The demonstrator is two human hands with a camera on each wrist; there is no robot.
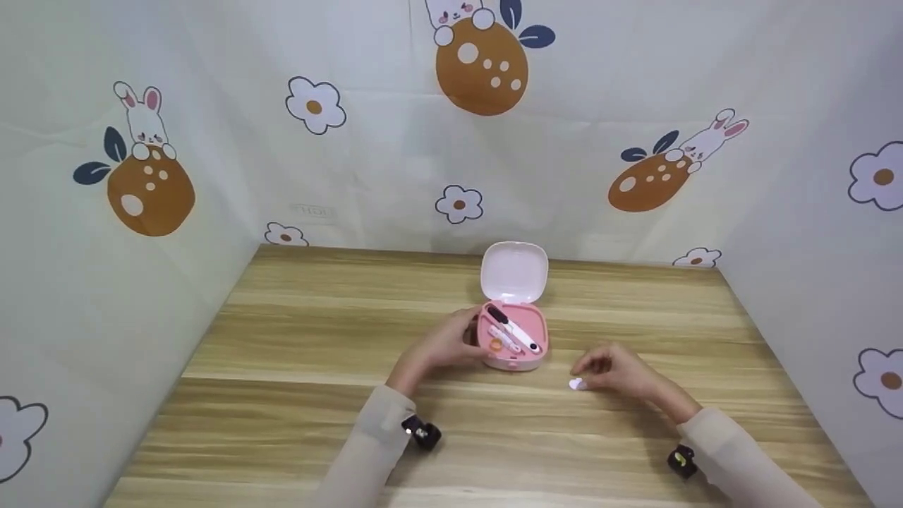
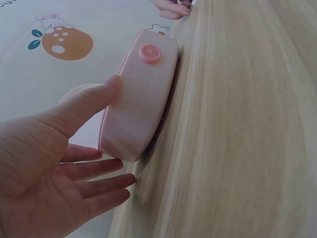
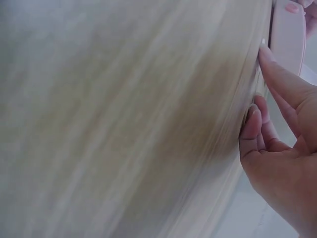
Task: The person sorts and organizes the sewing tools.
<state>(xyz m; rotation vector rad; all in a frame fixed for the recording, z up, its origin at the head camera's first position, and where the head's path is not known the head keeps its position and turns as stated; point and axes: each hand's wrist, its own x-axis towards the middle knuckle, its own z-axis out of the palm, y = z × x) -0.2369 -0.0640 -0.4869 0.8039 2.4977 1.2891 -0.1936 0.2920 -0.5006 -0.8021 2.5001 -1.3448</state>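
A pink case [image 1: 513,365] with its white lid [image 1: 514,271] raised stands on the wooden table. Around its left side is my left hand [image 1: 451,342], thumb along the front edge and fingers at the side; the left wrist view shows the thumb on the upper edge beside a round pink clasp [image 2: 150,53]. Inside lie a long black-and-white tool [image 1: 518,333], a smaller pink-and-white piece [image 1: 505,340] and an orange ring [image 1: 496,345]. Right of the case, my right hand [image 1: 617,370] has its thumb at a small whitish heart-like piece [image 1: 576,384], the other fingers bent and apart from the thumb.
The wooden table [image 1: 317,339] reaches back to a pale cloth wall [image 1: 381,162] printed with rabbits, oranges and flowers. Similar cloth closes off both sides. A small black device [image 1: 422,432] is at the left wrist and another black device [image 1: 682,461] at the right.
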